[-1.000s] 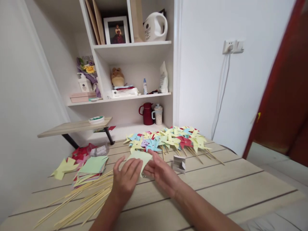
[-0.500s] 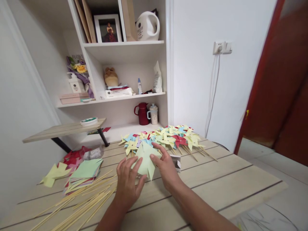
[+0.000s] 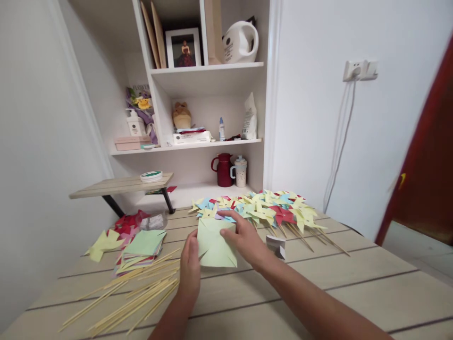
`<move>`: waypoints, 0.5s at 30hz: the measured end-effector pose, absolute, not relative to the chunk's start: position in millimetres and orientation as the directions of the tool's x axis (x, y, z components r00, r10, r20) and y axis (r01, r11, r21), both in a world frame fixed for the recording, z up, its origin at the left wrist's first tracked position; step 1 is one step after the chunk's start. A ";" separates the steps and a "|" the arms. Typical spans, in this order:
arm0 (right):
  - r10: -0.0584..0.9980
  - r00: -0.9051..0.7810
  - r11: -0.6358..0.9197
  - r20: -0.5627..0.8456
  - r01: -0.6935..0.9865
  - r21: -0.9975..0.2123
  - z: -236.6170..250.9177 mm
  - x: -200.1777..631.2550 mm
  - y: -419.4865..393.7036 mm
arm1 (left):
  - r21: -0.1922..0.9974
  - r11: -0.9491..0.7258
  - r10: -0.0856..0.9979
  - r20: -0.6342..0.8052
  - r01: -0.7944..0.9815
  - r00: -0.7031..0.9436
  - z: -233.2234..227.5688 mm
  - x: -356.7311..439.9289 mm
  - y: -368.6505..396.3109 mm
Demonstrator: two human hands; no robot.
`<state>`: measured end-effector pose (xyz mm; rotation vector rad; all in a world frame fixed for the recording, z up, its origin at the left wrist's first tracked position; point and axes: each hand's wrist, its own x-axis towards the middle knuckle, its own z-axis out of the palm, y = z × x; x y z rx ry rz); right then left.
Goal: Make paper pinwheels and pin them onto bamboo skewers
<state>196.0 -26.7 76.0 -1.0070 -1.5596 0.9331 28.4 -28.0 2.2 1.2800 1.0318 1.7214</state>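
Note:
A light green paper square (image 3: 216, 245), with slits running in from its corners, is held up over the table in front of me. My left hand (image 3: 190, 264) closes on its left edge, thumb along the near side. At the right edge, my right hand (image 3: 244, 238) grips the sheet with the thumb on its face and the index finger reaching over the top corner. Behind the sheet lie many paper pinwheels (image 3: 262, 211) in yellow, blue and red on thin sticks. To the left are a stack of coloured paper squares (image 3: 145, 245) and loose wooden sticks (image 3: 141, 300).
A small grey-white box (image 3: 276, 246) sits right of my hands. Yellow paper pinwheel pieces (image 3: 104, 244) and a clear plastic container (image 3: 154, 221) lie at the left, near a raised wooden stand (image 3: 120, 185). White shelves (image 3: 208, 144) with a red jug (image 3: 224, 171) stand behind.
The paper has turned from a diamond to a square facing me, and its corners now lie flatter. My left hand has moved from its front to its left edge. The view has shifted left.

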 end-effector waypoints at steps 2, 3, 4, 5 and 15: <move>0.901 -0.134 0.433 0.412 0.279 -0.857 81.8 190.7 -20.5 | 0.892 -0.354 0.924 0.286 -0.282 -0.253 1.9 19.9 -20.7; 0.893 -0.127 0.449 0.431 0.310 -0.838 82.5 188.3 -17.3 | 0.873 -0.339 0.932 0.260 -0.351 -0.252 2.2 15.1 -17.6; 0.891 -0.120 0.453 0.439 0.324 -0.831 81.8 186.3 -14.2 | 0.857 -0.323 0.940 0.241 -0.402 -0.243 2.7 10.6 -15.2; 0.892 -0.116 0.449 0.436 0.325 -0.832 79.7 184.7 -11.6 | 0.847 -0.307 0.948 0.228 -0.434 -0.224 3.5 6.7 -13.7; 0.898 -0.142 0.439 0.416 0.305 -0.845 55.7 191.9 -6.8 | 0.899 -0.111 0.970 0.191 -0.424 0.150 7.8 20.2 -20.0</move>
